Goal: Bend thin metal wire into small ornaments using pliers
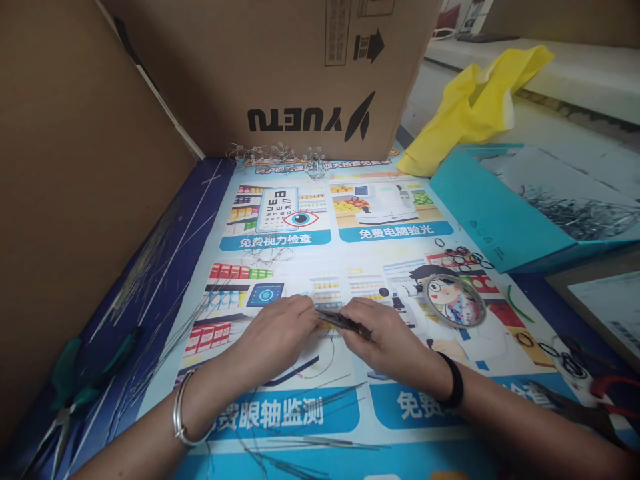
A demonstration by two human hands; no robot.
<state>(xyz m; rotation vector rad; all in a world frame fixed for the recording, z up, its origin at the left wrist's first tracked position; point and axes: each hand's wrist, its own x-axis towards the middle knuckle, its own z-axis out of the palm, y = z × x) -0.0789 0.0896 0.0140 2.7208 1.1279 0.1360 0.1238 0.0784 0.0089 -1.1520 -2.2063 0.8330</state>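
Over the middle of the printed poster, my left hand (pixel 293 327) is closed in a pinch, with a thin wire (pixel 332 353) curving down below its fingers. Small pink and yellow specks show near the wire's lower end. My right hand (pixel 375 337) grips dark-jawed pliers (pixel 345 323), their tips pointing left and meeting the left fingertips. What lies exactly between the jaws is hidden by the fingers. To the right of my right hand stands a round clear dish (pixel 481 303) with small colourful beads in it.
Cardboard (pixel 300 73) walls off the back and left. Green-handled pliers (pixel 70 377) and loose wires (pixel 145 267) lie left; more wires (pixel 320 441) lie in front. Wire pieces (pixel 315 160) sit at the back. Black rings (pixel 463 257), a teal box (pixel 480 207) of wires and a yellow bag (pixel 465 110) are right.
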